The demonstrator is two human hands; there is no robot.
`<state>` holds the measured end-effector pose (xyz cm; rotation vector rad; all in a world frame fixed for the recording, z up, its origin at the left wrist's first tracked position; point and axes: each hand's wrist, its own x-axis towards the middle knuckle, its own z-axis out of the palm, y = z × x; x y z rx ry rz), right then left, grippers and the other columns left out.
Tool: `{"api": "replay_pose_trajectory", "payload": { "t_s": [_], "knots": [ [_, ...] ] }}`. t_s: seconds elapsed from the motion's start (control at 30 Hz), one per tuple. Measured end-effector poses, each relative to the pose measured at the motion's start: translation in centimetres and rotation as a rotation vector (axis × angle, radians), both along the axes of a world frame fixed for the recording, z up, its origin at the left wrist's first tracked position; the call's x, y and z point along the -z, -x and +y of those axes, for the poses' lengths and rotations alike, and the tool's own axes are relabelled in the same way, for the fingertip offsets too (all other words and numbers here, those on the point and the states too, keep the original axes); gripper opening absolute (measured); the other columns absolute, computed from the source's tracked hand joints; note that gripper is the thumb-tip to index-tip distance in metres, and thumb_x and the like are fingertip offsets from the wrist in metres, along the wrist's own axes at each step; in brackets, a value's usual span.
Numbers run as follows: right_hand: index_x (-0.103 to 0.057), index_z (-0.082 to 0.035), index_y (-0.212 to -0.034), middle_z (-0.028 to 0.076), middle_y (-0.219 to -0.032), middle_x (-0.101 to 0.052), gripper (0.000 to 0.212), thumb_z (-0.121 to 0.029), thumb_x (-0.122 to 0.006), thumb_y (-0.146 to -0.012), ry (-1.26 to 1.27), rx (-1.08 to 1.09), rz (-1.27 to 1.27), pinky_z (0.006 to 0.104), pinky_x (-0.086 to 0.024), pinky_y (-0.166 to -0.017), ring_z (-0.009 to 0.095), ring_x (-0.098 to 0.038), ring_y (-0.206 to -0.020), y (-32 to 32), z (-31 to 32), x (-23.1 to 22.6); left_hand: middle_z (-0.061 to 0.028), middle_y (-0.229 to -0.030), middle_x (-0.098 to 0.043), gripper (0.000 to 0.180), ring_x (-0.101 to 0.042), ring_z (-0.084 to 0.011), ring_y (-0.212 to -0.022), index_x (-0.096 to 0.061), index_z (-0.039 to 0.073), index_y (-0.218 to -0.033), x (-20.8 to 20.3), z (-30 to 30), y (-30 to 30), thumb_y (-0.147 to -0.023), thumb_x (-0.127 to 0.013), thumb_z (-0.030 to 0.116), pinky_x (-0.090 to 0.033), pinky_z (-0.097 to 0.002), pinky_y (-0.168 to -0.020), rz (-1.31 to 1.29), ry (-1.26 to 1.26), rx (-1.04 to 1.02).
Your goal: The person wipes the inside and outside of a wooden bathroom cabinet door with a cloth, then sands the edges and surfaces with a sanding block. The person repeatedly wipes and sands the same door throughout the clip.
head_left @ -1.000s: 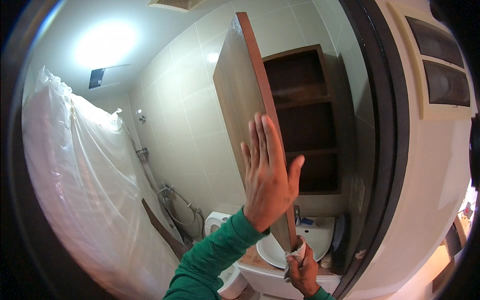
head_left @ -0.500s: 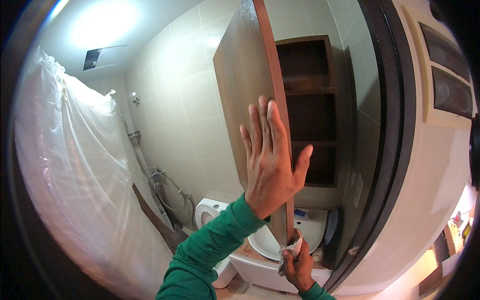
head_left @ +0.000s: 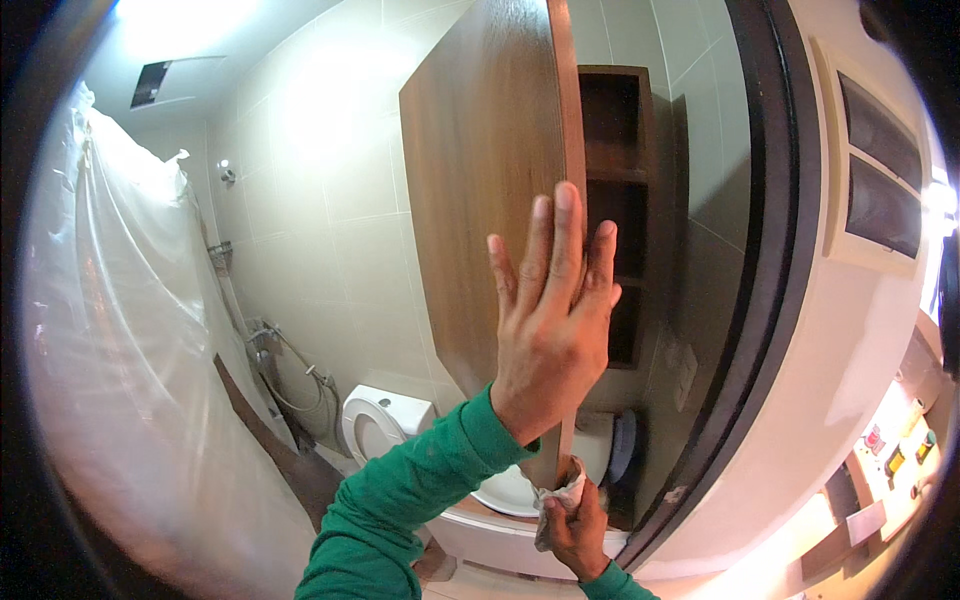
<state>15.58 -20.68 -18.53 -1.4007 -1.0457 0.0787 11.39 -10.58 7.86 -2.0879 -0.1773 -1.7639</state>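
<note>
A brown wooden cabinet door (head_left: pixel 480 190) stands swung out in front of me, its narrow edge toward me. My left hand (head_left: pixel 555 350) lies flat along the door near that edge, fingers stretched upward and spread, the thumb side past the edge. Below it, my right hand (head_left: pixel 582 530) pinches a crumpled whitish cloth (head_left: pixel 562 497) around the door's bottom corner. Behind the door is the dark wooden cabinet (head_left: pixel 614 120) with open shelves, partly hidden by the door and my left hand.
Under the door sits a white washbasin (head_left: pixel 510 492), with a toilet (head_left: pixel 375 420) to its left. Translucent plastic sheeting (head_left: pixel 130 330) hangs at the left, near a shower hose (head_left: pixel 300 400). A dark door frame (head_left: pixel 775 250) borders the right side.
The door's broad face shows more now, and the view has shifted right. My left hand's index finger and thumb have moved closer together by the edge. My right hand keeps the cloth at the bottom corner.
</note>
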Motion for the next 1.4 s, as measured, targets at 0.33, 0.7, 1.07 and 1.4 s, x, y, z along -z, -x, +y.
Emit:
{"api": "replay_pose_trajectory", "payload": {
  "t_s": [0.33, 0.7, 1.07, 1.4],
  "knots": [
    [-0.047, 0.001, -0.143, 0.022, -0.120, -0.069, 0.056, -0.014, -0.067, -0.094, 0.007, 0.089, 0.025, 0.0376, -0.054, -0.091, 0.027, -0.070, -0.106, 0.3, 0.2, 0.3, -0.0073, -0.095, -0.076, 0.010, -0.068, -0.0101, -0.087, -0.067, 0.007, -0.093, 9.6, 3.9, 7.5, -0.096, -0.071, 0.016, -0.057, -0.0409, -0.091, -0.290, 0.774, 0.603],
    [-0.049, 0.006, -0.141, 0.020, -0.122, -0.068, 0.053, -0.013, -0.068, -0.096, -0.147, 0.432, -0.095, 0.0341, -0.052, -0.095, 0.024, -0.067, -0.109, 3.4, 2.6, -3.7, -0.0140, -0.137, -0.054, 0.056, -0.061, -0.0221, -0.117, -0.041, 0.000, -0.146, 27.3, 8.9, 6.5, -0.101, -0.065, 0.025, -0.057, -0.0357, -0.093, 0.303, 2.192, 1.494],
    [-0.046, 0.003, -0.143, 0.019, -0.122, -0.066, 0.049, -0.014, -0.061, -0.099, -0.096, 0.624, -0.116, 0.0345, -0.052, -0.093, 0.022, -0.066, -0.109, 4.4, 3.0, -4.0, -0.0303, -0.149, -0.044, 0.037, -0.052, -0.0368, -0.134, -0.062, 0.001, -0.126, 15.5, 9.5, 9.7, -0.093, -0.068, 0.016, -0.050, -0.0459, -0.103, 0.352, 0.578, 0.876],
    [-0.045, 0.000, -0.145, 0.015, -0.121, -0.065, 0.049, -0.012, -0.057, -0.099, -0.073, 0.777, -0.162, 0.0341, -0.051, -0.094, 0.022, -0.064, -0.109, 5.2, 3.5, -4.0, -0.0214, -0.169, -0.010, 0.087, -0.003, -0.0390, -0.157, -0.020, 0.002, -0.161, 2.0, 5.7, -0.8, -0.098, -0.051, 0.053, 0.007, -0.0695, -0.118, 0.219, 0.065, 0.680]
  ]
}}
